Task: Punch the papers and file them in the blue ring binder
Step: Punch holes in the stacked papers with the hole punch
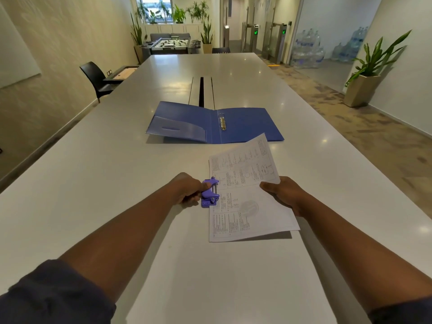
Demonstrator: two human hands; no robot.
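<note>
Risk: papers [247, 190] skew in the purple punch [210, 192], so holes land off-line and miss the rings of the blue ring binder [245, 123]; cause would be the right hand [284, 195] lifting the far edge. Punch may slide on the desk [93, 171]. Left hand [189, 189] clamped on punch, fingers curled round it, forearm straight. Right hand fingers pinch the sheets' right edge. Binder lies open beyond, near the sheets' top corner.
</note>
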